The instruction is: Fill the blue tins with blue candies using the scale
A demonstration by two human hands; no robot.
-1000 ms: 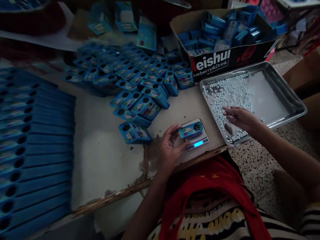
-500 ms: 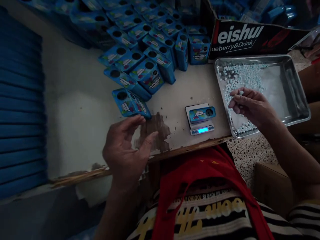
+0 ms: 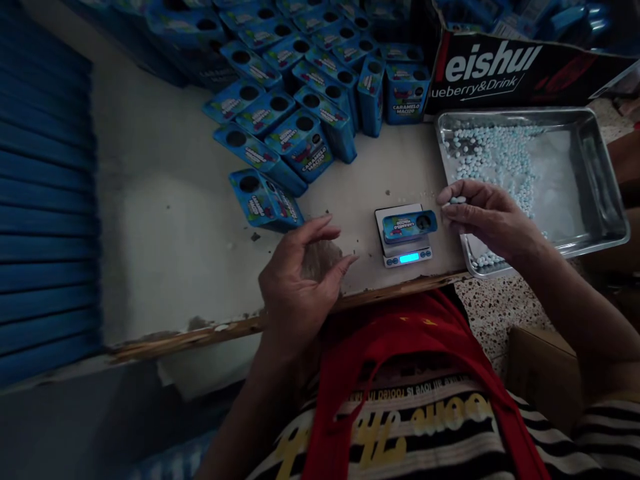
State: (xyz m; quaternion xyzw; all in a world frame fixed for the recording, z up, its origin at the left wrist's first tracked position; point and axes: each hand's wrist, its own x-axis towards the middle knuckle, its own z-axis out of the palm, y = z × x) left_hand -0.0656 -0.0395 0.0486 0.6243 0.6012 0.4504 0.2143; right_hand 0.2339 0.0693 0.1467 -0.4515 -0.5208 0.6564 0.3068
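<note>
A blue box (image 3: 406, 227) with a dark round opening at its right end lies on a small digital scale (image 3: 391, 261) whose display glows blue. Just right of it, my right hand (image 3: 487, 217) pinches a few pale candies (image 3: 457, 200) between thumb and fingers, over the left edge of a metal tray (image 3: 607, 170). Pale candies (image 3: 500, 150) are spread in the tray's left part. My left hand (image 3: 305, 273), fingers apart and holding nothing, hovers left of the scale above the table, near the closest standing blue box (image 3: 263, 200).
Many blue boxes (image 3: 305, 143) with round openings stand behind the scale. A black carton (image 3: 500, 73) holding blue items is behind the tray. Stacked blue items (image 3: 47, 220) line the left side. The table's front edge (image 3: 185, 340) is worn wood.
My left hand has moved right, toward the scale. My right hand has shifted left from above the candies to the tray's left edge, with candies between its fingers.
</note>
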